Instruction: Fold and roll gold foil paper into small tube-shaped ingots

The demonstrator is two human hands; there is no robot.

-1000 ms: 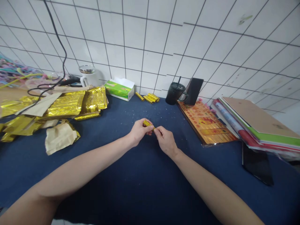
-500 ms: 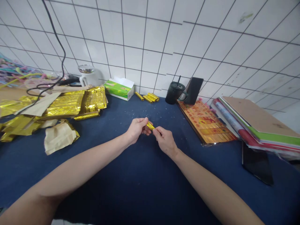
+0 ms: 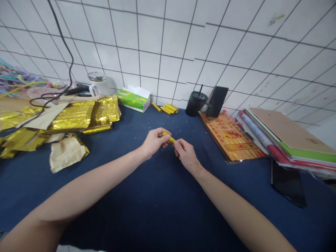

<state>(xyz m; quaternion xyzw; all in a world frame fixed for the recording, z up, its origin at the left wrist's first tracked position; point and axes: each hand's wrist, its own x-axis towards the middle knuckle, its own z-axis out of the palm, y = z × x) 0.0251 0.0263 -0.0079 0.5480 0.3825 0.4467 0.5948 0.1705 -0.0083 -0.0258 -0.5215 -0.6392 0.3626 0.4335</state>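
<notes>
Between my two hands is a small roll of gold foil paper (image 3: 169, 137), tilted down toward the right above the dark blue table. My left hand (image 3: 154, 140) is closed on its upper left end, with thumb and fingers around it. The thumb and fingers of my right hand (image 3: 186, 153) pinch the lower right end. Part of the roll is hidden by my fingers. Several finished-looking gold rolls (image 3: 168, 109) lie by the wall beyond my hands. To the left is a pile of gold foil sheets (image 3: 73, 115), with a crumpled foil piece (image 3: 67, 154) in front of it.
A green tissue box (image 3: 133, 100) and a white mug (image 3: 99, 85) stand at the back left. A dark cup (image 3: 195, 104) and a phone (image 3: 217, 101) are at the back right, near orange printed packets (image 3: 232, 138). Folders (image 3: 294, 133) and a black tablet-like object (image 3: 288, 183) lie right.
My left thumb and fingers have shifted their hold on the gold roll. My right hand has moved slightly to the right. The surrounding things stay where they were.
</notes>
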